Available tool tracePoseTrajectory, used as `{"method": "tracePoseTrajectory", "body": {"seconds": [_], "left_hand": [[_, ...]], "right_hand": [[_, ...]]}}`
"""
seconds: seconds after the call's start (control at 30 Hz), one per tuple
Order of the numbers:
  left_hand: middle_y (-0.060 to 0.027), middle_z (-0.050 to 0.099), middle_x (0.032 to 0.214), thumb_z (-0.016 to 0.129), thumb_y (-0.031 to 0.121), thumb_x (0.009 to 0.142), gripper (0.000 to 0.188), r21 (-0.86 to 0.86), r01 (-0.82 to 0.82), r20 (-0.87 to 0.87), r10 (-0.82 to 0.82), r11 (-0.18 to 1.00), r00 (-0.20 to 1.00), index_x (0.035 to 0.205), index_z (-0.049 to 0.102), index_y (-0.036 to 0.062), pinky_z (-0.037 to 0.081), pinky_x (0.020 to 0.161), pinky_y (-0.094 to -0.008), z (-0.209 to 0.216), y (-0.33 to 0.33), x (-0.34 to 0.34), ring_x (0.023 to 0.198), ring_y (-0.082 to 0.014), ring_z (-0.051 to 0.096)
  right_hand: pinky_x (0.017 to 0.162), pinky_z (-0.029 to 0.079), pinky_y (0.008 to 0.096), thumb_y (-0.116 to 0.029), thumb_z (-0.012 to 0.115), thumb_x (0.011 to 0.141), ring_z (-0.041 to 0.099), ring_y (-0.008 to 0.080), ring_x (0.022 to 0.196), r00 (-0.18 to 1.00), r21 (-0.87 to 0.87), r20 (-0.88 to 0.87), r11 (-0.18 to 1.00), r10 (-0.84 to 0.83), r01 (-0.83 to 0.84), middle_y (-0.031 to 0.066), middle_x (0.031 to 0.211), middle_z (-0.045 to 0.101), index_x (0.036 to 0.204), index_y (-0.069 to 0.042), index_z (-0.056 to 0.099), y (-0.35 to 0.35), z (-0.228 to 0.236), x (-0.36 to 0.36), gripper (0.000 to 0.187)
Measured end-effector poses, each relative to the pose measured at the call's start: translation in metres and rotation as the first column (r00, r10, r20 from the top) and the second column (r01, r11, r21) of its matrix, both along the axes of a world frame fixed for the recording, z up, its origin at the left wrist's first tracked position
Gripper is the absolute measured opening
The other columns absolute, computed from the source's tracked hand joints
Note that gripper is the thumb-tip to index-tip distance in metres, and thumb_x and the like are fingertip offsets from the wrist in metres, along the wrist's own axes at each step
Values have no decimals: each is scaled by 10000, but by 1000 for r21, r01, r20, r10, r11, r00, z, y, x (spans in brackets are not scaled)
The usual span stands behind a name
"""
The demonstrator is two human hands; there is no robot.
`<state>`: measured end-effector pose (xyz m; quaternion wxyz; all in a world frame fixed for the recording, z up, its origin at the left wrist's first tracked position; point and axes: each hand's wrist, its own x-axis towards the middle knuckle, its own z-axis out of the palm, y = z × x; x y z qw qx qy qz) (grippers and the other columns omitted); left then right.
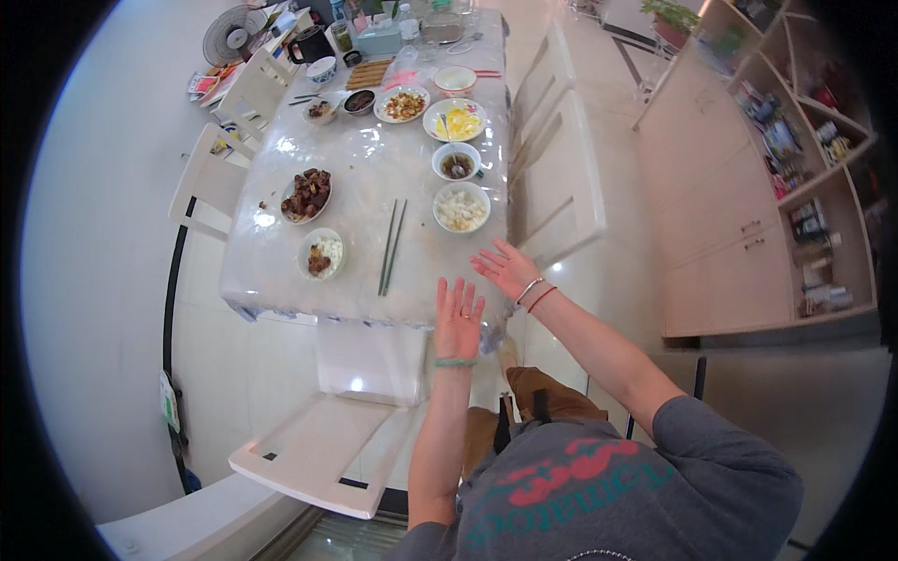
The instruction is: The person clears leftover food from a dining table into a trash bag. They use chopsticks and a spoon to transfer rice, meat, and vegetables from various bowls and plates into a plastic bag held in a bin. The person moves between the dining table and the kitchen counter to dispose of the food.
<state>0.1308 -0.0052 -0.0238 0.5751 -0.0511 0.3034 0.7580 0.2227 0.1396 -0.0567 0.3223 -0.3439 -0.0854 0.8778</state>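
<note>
Both my hands are empty, palms turned up and fingers stretched out, at the near right corner of the dining table (pixel 360 154). My left hand (pixel 458 316), with a green bracelet at the wrist, is just off the table's near edge. Farther forward, my right hand (pixel 508 271) is nearest to a bowl of white rice (pixel 462 208). A pair of green chopsticks (pixel 387 248) lies to the left of that bowl. Beyond the rice stands a bowl of dark soup (pixel 456 164) with a spoon in it. Left of the chopsticks is a rice bowl topped with meat (pixel 322 253).
A plate of dark meat chunks (pixel 307 195), a yellow dish (pixel 455 121) and a mixed dish (pixel 402 105) stand farther back. A black kettle (pixel 311 45) is at the far left. White chairs (pixel 323 449) surround the table; a shelved cabinet (pixel 711 224) lines the right.
</note>
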Motion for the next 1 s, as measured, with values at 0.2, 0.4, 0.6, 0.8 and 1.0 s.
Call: {"method": "tracePoseTrajectory", "body": {"seconds": [0.2,0.4,0.6,0.8,1.0], "left_hand": [[-127,268,1476,501,242,963,604,-88,-105,3,106,991,994,1471,178,191,313,1091,-458,-15,47,-32,1343,-279,309],[-194,290,1444,524,207,951,638,-150,-344,-3,347,927,938,1462,144,161,320,1093,-475,-34,38,-100,1320,-326,347],[-251,358,1352,545,168,939,670,-248,-598,-30,611,762,791,1446,108,180,378,1056,-499,-49,17,-192,1242,-379,413],[-184,404,1320,529,102,924,683,-197,-547,-80,543,814,836,1451,106,196,414,1014,-507,-72,13,-239,1168,-362,475],[-166,397,1330,433,-48,841,637,-237,-585,-97,580,776,809,1404,204,140,490,955,-503,-76,17,-254,1154,-355,502]], "right_hand": [[886,493,459,-247,582,911,555,341,1050,992,-79,85,993,91,-84,221,1193,508,1261,-23,384,57,-45,-38,460],[838,533,491,-49,463,874,603,391,971,969,-47,219,993,117,-110,252,1138,537,1217,28,373,76,-60,-46,363],[835,540,496,24,404,807,607,405,974,948,-83,284,988,145,-127,272,1150,532,1253,58,347,57,-38,-75,450],[869,537,479,34,400,805,602,392,1016,957,-103,192,974,216,-200,263,1201,526,1297,73,332,34,-22,-115,498],[863,542,470,16,398,816,594,380,1043,951,10,194,969,242,-248,241,1208,530,1297,64,341,20,9,-179,487]]}}
